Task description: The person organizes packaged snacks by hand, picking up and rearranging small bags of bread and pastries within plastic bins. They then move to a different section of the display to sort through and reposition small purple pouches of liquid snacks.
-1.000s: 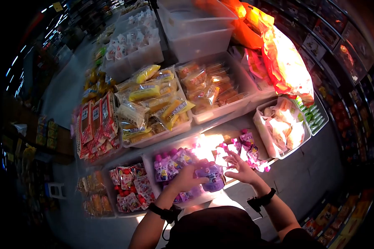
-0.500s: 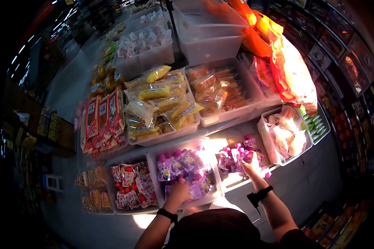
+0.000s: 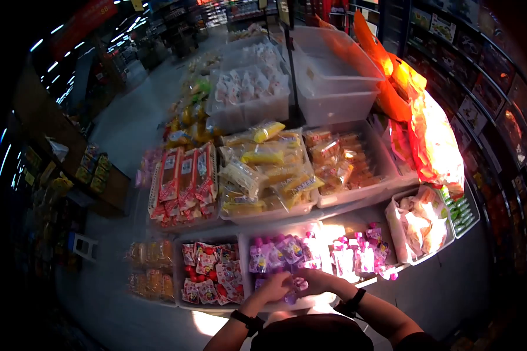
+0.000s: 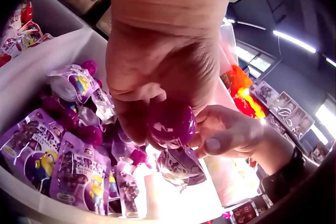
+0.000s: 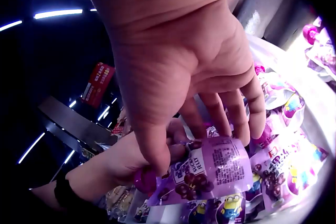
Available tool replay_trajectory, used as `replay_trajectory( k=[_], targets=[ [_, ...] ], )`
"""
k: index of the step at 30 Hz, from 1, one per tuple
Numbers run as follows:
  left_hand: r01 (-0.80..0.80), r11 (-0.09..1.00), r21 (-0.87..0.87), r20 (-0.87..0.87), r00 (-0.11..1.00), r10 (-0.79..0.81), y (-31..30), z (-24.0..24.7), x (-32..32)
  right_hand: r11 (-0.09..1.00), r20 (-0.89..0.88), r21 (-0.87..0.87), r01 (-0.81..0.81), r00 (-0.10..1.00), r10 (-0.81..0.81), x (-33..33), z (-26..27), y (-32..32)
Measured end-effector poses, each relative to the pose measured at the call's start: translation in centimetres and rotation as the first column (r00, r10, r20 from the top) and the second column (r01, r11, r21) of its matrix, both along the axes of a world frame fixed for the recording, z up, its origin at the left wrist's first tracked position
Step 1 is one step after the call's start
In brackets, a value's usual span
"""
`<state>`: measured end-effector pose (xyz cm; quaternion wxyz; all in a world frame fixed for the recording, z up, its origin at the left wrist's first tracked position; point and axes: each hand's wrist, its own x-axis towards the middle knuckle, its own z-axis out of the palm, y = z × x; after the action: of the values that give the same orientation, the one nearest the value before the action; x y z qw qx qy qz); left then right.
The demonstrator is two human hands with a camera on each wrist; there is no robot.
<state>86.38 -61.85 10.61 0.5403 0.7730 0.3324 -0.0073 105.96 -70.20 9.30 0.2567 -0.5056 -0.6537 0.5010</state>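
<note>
At the front of a white bin point(image 3: 305, 304) of purple jelly pouches point(image 3: 267, 257), both hands meet around a purple pouch point(image 5: 212, 174) with a round magenta cap point(image 4: 173, 124). My left hand point(image 3: 275, 288) curls its fingers round the cap end, palm showing in the left wrist view. Coming from the other side, my right hand point(image 3: 317, 282) has its thumb point(image 5: 156, 155) over the pouch's neck and its fingers point(image 5: 231, 111) partly behind the pouch. Hands and glare hide part of the pouch.
Left of the bin is a bin of red-capped pouches point(image 3: 208, 269); on its right lie more purple pouches point(image 3: 357, 257) in bright sun. Behind stand bins of yellow packs point(image 3: 269, 169) and brown packs point(image 3: 351, 164). An orange bag point(image 3: 433, 134) is at the right.
My right hand has left the right-hand pile of pouches and moved left to my left hand. My left hand has risen from among the pouches. The head view has tilted up.
</note>
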Motion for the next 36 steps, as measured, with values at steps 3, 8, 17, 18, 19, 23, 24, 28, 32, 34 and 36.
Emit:
replay_trajectory(
  k=[3, 8, 17, 18, 19, 23, 24, 28, 32, 34, 36],
  targets=[
    [0.132, 0.990, 0.058, 0.083, 0.987, -0.137, 0.4, -0.3, 0.1, 0.998, 0.121, -0.040, -0.043, 0.992, 0.048, 1.4, 0.8, 1.0],
    [0.080, 0.955, -0.285, 0.378, 0.925, 0.035, 0.5, -2.5, 2.0, 0.917, 0.337, -0.387, -0.099, 0.910, 0.241, 2.1, 4.1, 1.1],
    [-0.215, 0.976, -0.032, 0.308, 0.927, 0.215, 2.3, -11.5, 6.8, 0.799, -0.333, -0.361, 0.481, 0.734, -0.592, 6.2, 4.3, -4.6],
    [-0.211, 0.977, -0.023, 0.224, 0.951, 0.211, 2.2, -11.0, 6.9, 0.747, -0.415, -0.409, 0.525, 0.622, -0.664, 6.7, 3.7, -5.2],
    [-0.205, 0.979, -0.016, 0.136, 0.969, 0.205, 1.7, -10.7, 6.8, 0.677, -0.471, -0.380, 0.630, 0.498, -0.728, 7.1, 3.0, -5.3],
    [-0.077, 0.915, 0.396, 0.053, 0.997, 0.061, -0.2, -8.3, 5.2, 0.519, -0.330, -0.110, 0.848, 0.462, -0.823, 8.8, 3.4, -5.7],
    [0.044, 0.938, 0.343, -0.050, 0.998, -0.028, -0.1, -9.3, 4.9, 0.428, -0.279, -0.353, 0.832, 0.344, -0.897, 10.2, 0.6, -6.0],
    [-0.028, 0.989, 0.145, 0.012, 1.000, 0.026, -0.2, -8.0, 4.5, 0.582, 0.212, -0.296, 0.757, 0.646, -0.733, 12.4, -2.3, -9.2],
    [-0.035, 0.999, 0.019, 0.025, 0.999, 0.034, -0.6, -8.8, 4.4, 0.316, 0.101, -0.423, 0.849, 0.391, -0.915, 11.7, -6.9, -10.4],
    [-0.032, 0.997, 0.074, -0.027, 0.999, 0.034, -1.2, -9.3, 5.2, 0.279, 0.039, -0.427, 0.860, 0.326, -0.945, 12.2, -11.6, -11.1],
    [-0.025, 0.992, 0.126, -0.109, 0.993, 0.039, -2.0, -9.4, 6.0, 0.245, 0.112, -0.339, 0.908, 0.298, -0.948, 11.6, -10.2, -10.1]
  ],
)
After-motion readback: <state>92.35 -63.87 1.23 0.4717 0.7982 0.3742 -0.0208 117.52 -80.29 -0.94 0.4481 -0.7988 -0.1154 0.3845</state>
